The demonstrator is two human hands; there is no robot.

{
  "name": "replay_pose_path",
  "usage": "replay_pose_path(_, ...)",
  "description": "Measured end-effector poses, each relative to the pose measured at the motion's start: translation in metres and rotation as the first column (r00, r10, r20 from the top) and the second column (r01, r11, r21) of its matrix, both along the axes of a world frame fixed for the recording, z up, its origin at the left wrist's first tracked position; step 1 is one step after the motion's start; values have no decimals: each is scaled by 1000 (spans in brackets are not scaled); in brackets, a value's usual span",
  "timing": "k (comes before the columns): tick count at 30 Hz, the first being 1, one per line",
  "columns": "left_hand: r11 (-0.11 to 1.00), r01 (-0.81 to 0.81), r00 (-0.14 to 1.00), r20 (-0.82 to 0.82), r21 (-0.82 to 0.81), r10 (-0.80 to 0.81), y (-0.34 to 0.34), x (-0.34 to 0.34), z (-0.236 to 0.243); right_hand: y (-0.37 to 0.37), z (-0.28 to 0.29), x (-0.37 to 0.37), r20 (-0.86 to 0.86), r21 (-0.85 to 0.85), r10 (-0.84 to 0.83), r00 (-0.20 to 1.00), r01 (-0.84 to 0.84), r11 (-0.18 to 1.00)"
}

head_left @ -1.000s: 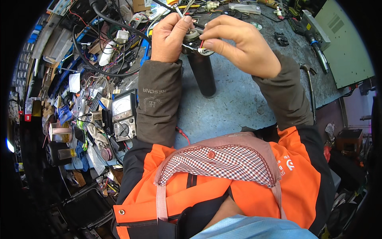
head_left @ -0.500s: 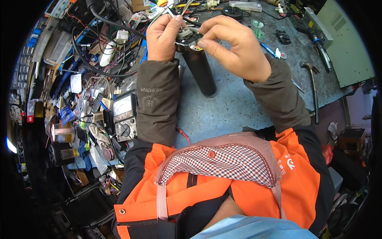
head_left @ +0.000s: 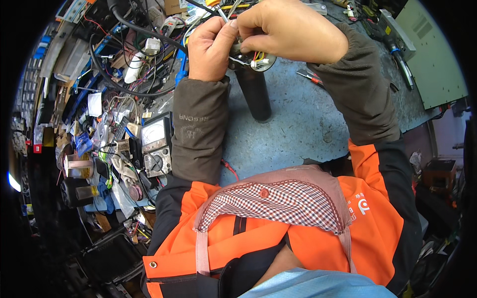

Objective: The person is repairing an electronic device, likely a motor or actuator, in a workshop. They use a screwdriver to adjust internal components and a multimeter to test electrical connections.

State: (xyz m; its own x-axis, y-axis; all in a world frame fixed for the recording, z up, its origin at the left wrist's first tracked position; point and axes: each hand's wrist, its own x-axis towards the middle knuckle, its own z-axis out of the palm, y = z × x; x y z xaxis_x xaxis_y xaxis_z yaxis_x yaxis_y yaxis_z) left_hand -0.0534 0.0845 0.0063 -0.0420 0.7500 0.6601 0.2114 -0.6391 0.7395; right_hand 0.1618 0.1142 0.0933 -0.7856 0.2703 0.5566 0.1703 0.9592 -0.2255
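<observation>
Black cylinder, a dark tube-shaped device, stands upright on the blue-grey bench near its far edge, directly under both hands; its top end is open, and a small round part with yellow, red and white wires sits at the mouth, not yet seated flush; the left hand is curled, thumb and fingers pinching at the rim of that wired part; the right hand is closed over the top from the other side, fingertips pressed together on the same piece, though what exactly they grip is hidden beneath the knuckles; judging from this, the work on the head of the cylinder looks to be in the middle: the body is upright and steadied, the wiring is exposed, and the end is not closed up; an analogue multimeter lies to the left among tangled cables, untouched; a red-tipped probe lead rests on the bench by the left sleeve.
</observation>
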Motion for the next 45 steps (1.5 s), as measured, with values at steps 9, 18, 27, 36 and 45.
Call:
replay_pose_path(9,1000,15,999,31,-22,-14,-3,-8,2,-1,-20,-6,-137,269,60,989,-21,963)
replay_pose_path(18,1000,19,1000,5,10,-19,-3,-4,8,-32,-55,43,-494,-60,-99,864,80,995)
replay_pose_path(27,1000,23,999,22,6,-23,-9,6,3,-151,-141,149,-393,-768,-121,911,-253,588)
replay_pose_path(36,997,76,997,26,-9,-76,-26,19,-3,-269,-347,250,50,-969,-757,652,-152,-195)
replay_pose_path(45,1000,9,1000,29,-10,-9,-27,15,-18,-247,-482,221,229,-298,-557,798,602,740)
